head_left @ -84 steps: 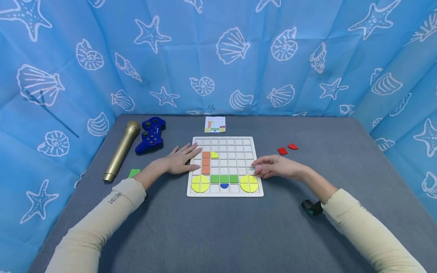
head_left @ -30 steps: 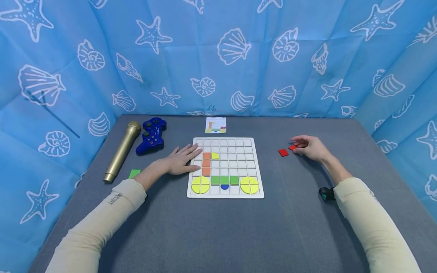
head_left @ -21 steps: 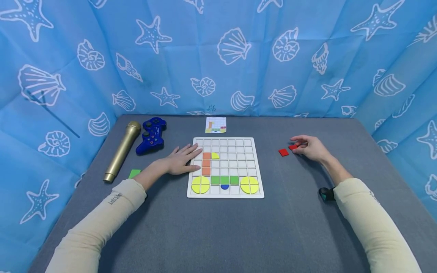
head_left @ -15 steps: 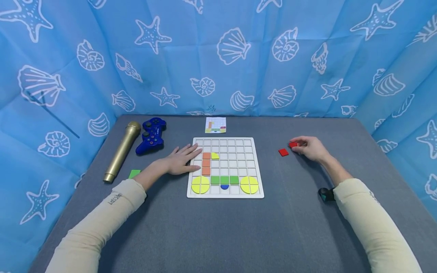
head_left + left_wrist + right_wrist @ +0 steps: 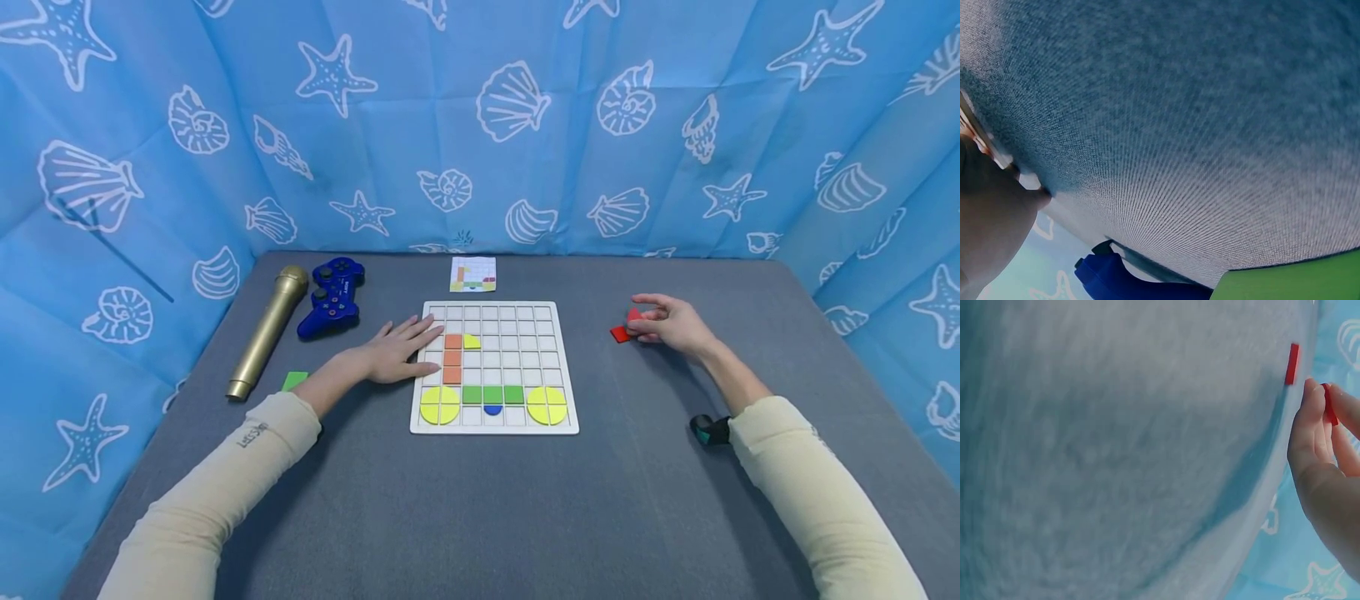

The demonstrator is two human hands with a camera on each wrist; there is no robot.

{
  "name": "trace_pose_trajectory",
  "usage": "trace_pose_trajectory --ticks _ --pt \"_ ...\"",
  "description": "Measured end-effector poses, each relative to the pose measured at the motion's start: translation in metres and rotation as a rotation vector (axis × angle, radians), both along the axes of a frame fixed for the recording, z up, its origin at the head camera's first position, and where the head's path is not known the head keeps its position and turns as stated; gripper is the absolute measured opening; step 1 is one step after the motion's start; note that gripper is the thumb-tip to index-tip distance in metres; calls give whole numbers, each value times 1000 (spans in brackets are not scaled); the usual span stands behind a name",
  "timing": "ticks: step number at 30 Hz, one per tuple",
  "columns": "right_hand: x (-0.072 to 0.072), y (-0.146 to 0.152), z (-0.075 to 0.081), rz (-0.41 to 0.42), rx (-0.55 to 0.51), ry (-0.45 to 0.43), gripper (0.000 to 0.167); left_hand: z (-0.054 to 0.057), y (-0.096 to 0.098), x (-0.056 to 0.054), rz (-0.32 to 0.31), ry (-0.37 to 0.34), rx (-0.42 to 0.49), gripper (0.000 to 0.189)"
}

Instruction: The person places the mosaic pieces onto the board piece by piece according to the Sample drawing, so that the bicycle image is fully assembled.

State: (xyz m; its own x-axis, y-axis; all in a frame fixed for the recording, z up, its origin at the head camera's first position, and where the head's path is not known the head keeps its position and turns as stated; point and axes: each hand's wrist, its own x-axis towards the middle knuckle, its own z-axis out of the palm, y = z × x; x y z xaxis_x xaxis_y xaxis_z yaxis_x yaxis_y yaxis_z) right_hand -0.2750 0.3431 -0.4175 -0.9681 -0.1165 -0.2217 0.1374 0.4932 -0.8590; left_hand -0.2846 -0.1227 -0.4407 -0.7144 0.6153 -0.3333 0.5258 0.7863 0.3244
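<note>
My left hand point(image 5: 393, 352) rests spread on the left edge of a white grid board point(image 5: 510, 327). Set in its cells are orange squares point(image 5: 452, 358), a yellow quarter-circle point(image 5: 472, 341), green tiles point(image 5: 492, 394), a blue half-round tile point(image 5: 492, 409) and two yellow circles made of quarters. To the right of the board, my right hand point(image 5: 675, 323) pinches a red quarter-circle tile point(image 5: 634, 315) between thumb and fingers, raised off the table. Just left of and below it lies a red square tile point(image 5: 620, 333); the right wrist view also shows the pinched tile point(image 5: 1330, 406).
Behind the board lies a small pattern card point(image 5: 473, 263). A gold microphone point(image 5: 267, 333) and a blue game controller point(image 5: 333, 300) are at the back left. A green piece point(image 5: 296, 380) is partly hidden by my left forearm. A blue seashell curtain point(image 5: 442, 117) borders the table.
My right hand has gone from the board's right edge to the red tiles, taken up the quarter-circle tile and shifted slightly left with it. The left hand has stayed put.
</note>
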Motion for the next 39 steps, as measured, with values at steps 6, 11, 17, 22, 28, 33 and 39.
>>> trace_pose_trajectory --ticks 6,11,17,22,28,33,39 --pt "2 -18 3 39 -2 -18 46 -1 -1 0 -3 4 -1 76" --pt "5 -36 2 37 5 -41 44 -1 -1 -1 -3 2 -4 76" --pt "8 -56 -2 61 -14 -86 39 -1 -1 -1 -4 1 -5 77" --pt "11 -72 -3 108 -15 -84 36 -1 -1 -1 -7 6 -12 77" --pt "15 -90 -6 185 -56 -79 37 -2 -1 -2 -5 7 -17 77" --pt "18 -103 -9 213 -87 -94 34 -2 -1 -2 -7 9 -14 76" --pt "23 -115 -8 249 -64 -74 28 -1 -1 -1 -5 10 -4 76"
